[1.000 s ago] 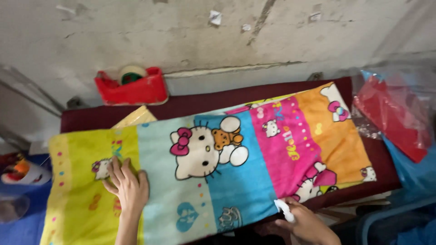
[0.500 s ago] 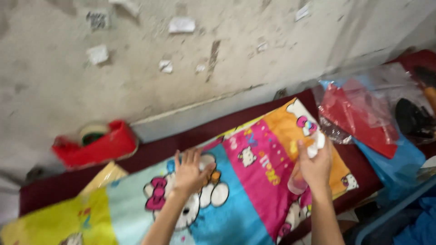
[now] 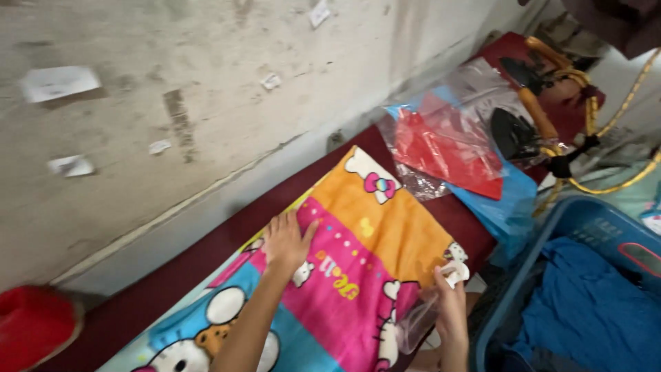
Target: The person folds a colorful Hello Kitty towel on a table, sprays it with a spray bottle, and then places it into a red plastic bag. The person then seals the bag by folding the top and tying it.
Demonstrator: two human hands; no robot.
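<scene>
A colourful cartoon-cat towel [image 3: 385, 234] with orange, pink and blue bands lies flat on a dark red padded board [image 3: 206, 248]. My left hand [image 3: 286, 241] rests palm down on the pink band, fingers spread. My right hand [image 3: 447, 303] is at the board's near edge, wrapped around a clear spray bottle [image 3: 423, 317] with a white nozzle, held over the towel's near edge.
A red plastic bag [image 3: 447, 148] and clear wrapping lie past the towel's orange end on blue plastic [image 3: 509, 200]. Two irons [image 3: 516, 131] with yellow cords sit farther right. A blue basket [image 3: 585, 234] holds blue cloth. A red holder [image 3: 31, 327] is at far left. Stained wall behind.
The view has swung right along the board. My left hand slid from the yellow end across the cat picture to the pink band. My right hand rose with the spray bottle.
</scene>
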